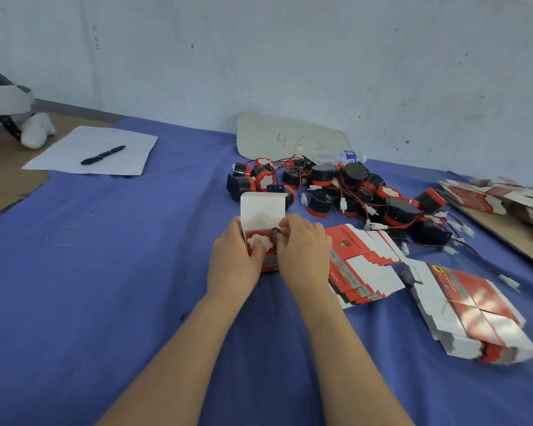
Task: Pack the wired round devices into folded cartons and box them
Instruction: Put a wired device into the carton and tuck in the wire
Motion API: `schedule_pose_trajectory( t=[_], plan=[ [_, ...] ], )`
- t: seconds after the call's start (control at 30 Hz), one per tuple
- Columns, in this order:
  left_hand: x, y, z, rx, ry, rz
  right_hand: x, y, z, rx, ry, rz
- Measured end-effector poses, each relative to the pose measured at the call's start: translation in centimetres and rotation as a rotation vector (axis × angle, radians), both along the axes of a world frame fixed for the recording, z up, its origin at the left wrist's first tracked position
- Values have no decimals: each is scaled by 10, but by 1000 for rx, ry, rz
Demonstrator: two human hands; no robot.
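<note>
While its lid flap stands upright, the open carton (pixel 262 210) is found near the middle of the blue cloth (pixel 105 287), with one round device (pixel 260 241) seated inside, red-and-white face uppermost. The carton is gripped at its left side by the left hand (pixel 233 265), whose thumb is pressed on the device's face. The right hand (pixel 303 253) is curled at the carton's right edge, and a dark wire loop (pixel 276 232) appears to be pinched at its fingertips.

The step in hand is judged to be the stowing of the wire beside the device; the lid is not yet closed.

Just beyond the carton a tangled pile of unpacked devices (pixel 336 186) is noted, so the greater part of the packing is judged outstanding. Unfolded cartons are held in a near stack (pixel 363 265) just right of the hands, a second stack (pixel 474 315) farther right, and a third stack (pixel 490 195) at the far right edge. No closed carton and no outer box can be found in view; boxing is therefore judged not begun.

Farther off, a cardboard sign (pixel 290 136), a water bottle (pixel 340 156) and a paper sheet (pixel 74 155) bearing a pen (pixel 102 155) are recorded.
</note>
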State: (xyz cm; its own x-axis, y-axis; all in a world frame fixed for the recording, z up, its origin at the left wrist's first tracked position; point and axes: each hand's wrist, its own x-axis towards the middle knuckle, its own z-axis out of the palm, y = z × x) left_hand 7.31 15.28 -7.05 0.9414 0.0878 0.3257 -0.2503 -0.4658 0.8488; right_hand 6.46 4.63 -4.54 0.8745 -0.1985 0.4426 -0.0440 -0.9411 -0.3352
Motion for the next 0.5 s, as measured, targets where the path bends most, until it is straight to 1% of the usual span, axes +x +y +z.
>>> schedule_pose_trajectory(
  t=[0.1,0.23,0.5],
  plan=[
    [-1,0,0,6,3,-6,-1,-2,-1,-31,46,28],
    [0,-1,-1,8,5,-1,-4,-3,0,102,46,66],
    [0,0,0,1,4,-15,-3,-4,5,36,85,79]
  ],
)
